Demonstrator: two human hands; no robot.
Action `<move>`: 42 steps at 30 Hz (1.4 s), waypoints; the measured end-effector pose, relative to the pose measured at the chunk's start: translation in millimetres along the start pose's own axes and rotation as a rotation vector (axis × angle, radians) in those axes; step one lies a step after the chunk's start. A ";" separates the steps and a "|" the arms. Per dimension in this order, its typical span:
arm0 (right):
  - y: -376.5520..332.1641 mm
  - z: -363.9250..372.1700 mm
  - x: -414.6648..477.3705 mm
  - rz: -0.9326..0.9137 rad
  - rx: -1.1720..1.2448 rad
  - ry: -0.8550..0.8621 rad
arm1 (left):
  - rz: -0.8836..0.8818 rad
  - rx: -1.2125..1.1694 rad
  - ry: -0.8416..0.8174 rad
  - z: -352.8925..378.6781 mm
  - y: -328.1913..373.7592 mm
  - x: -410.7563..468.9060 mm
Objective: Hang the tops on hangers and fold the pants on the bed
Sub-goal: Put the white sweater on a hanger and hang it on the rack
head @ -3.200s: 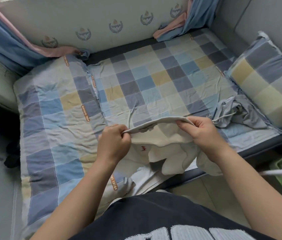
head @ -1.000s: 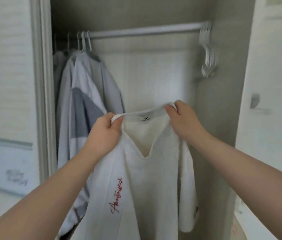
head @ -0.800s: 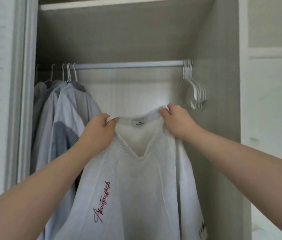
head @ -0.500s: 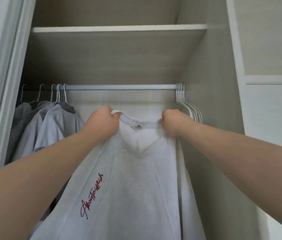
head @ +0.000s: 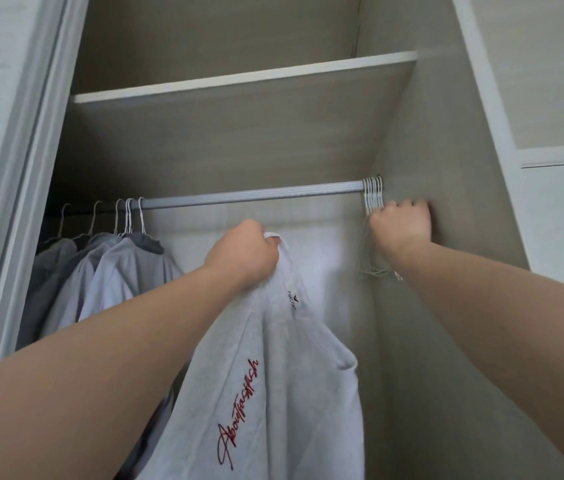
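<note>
While the left hand (head: 244,252) bunches the collar of a white shirt (head: 273,393) in a closed fist, the rest of the shirt hangs free below it in front of the open wardrobe. The shirt's red script lettering faces out and a small neck label shows just under the fist. It is on no hanger, and is held below the middle of the rail (head: 249,197) without touching it.

The right hand (head: 400,223) is up at the rail's right end, against the wardrobe's side wall (head: 446,271). Its fingers are curled tight over the necks of a bunch of empty white hangers (head: 372,197). The hooks sit on the rail above the knuckles and the blurred hanger bodies show below the wrist. The fingertips are hidden, so how many hangers they hold cannot be told.

At the rail's left end several grey and pale garments (head: 117,271) hang on hangers, packed close together. A shelf (head: 239,77) runs across above the rail.
</note>
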State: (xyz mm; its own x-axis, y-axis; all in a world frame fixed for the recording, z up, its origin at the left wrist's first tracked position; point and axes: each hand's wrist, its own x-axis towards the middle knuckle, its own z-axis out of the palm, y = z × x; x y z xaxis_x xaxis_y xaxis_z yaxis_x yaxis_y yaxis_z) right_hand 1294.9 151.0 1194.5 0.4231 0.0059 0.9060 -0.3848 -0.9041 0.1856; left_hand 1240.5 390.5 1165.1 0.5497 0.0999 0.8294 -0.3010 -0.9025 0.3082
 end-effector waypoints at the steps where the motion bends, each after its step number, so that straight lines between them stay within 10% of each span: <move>1: -0.3 1.5 1.1 -0.009 -0.007 -0.002 | 0.000 0.000 0.002 0.1 -2.9 0.4; 22: 18.7 -51.2 -1.1 0.471 1.023 0.071 | -0.007 -0.191 0.023 -16.8 -10.6 -9.2; 29: 35.8 -75.5 -92.9 0.485 1.377 0.324 | 0.048 -0.253 0.072 -19.3 -10.1 -42.2; 42: 180.2 -136.8 -336.1 0.708 1.946 0.212 | 0.077 -0.232 0.022 -60.8 81.1 -173.8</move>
State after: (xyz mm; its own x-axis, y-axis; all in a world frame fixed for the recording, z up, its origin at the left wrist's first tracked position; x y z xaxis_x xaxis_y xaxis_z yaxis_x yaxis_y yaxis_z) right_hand 971.1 44.5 975.5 0.4904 -0.5559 0.6712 0.8280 0.0568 -0.5579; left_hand 1073.1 325.4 1074.2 0.5018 0.0459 0.8638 -0.5135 -0.7878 0.3402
